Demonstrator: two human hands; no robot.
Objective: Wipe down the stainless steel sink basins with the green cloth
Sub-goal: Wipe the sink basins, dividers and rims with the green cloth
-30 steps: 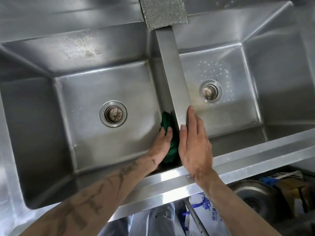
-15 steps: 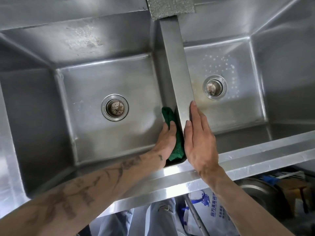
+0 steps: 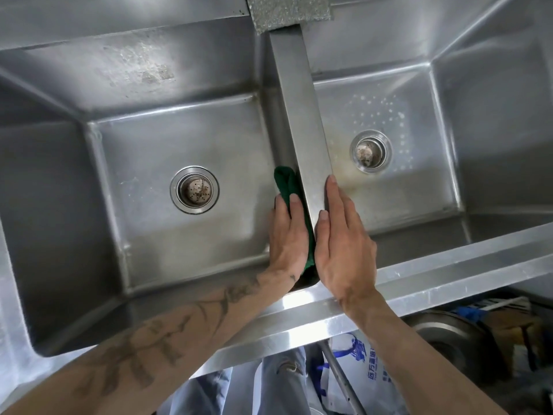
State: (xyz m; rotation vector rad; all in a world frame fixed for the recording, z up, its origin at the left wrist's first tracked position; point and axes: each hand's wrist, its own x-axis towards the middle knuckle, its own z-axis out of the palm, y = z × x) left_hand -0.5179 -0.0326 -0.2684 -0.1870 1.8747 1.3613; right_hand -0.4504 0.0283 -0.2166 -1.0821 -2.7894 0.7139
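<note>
Left hand [image 3: 288, 238], fingers straight, presses the green cloth [image 3: 285, 179] against the divider [image 3: 302, 115]; right hand [image 3: 344, 244] lies flat on its other side. The blue writing on the bag [image 3: 359, 363] is illegible.

Double steel sink [image 3: 449, 274], green cloth [image 3: 285, 181] against divider [image 3: 302, 130], grey pad [image 3: 287, 10] on back rim

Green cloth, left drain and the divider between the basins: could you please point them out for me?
green cloth [image 3: 285, 179], head view, on its bunched far end.
left drain [image 3: 194, 189], head view, on the strainer's centre.
divider [image 3: 300, 115], head view, on its flat top.
</note>
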